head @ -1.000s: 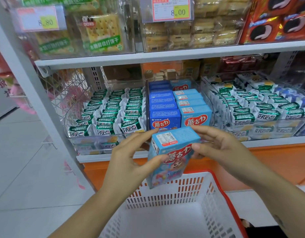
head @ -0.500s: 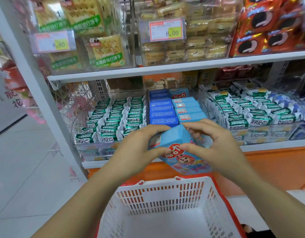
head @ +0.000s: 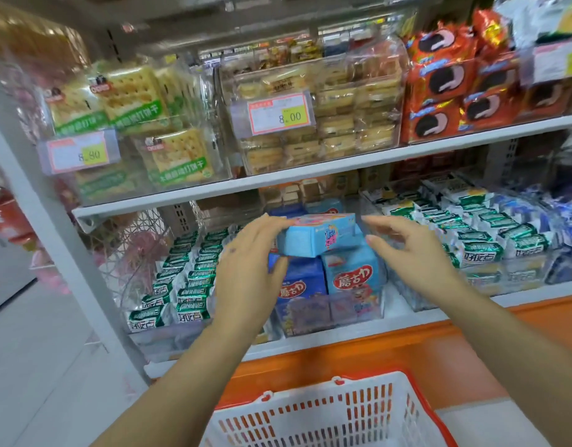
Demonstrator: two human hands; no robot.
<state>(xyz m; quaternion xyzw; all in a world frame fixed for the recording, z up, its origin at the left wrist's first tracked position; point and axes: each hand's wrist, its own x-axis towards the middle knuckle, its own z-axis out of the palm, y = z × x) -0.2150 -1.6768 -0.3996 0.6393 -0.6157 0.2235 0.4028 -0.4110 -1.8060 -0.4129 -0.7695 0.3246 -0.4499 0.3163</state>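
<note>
A light blue snack box [head: 316, 240] lies flat on top of the upright blue boxes [head: 352, 279] in a clear bin [head: 342, 312] on the lower shelf. My left hand [head: 246, 269] grips the box's left end, fingers over the top and thumb underneath. My right hand [head: 410, 253] hovers just right of the box with fingers spread, holding nothing; I cannot tell whether a fingertip touches it.
A white basket with a red rim [head: 326, 411] sits below my arms. Green-and-white packets [head: 187, 285] fill the bins on both sides. The upper shelf [head: 310, 175] carries cracker and biscuit packs. A grey upright post [head: 52, 221] stands at the left.
The box went from both hands above the basket up onto the stacked boxes in the bin. My right hand has let go and opened; my left still holds it.
</note>
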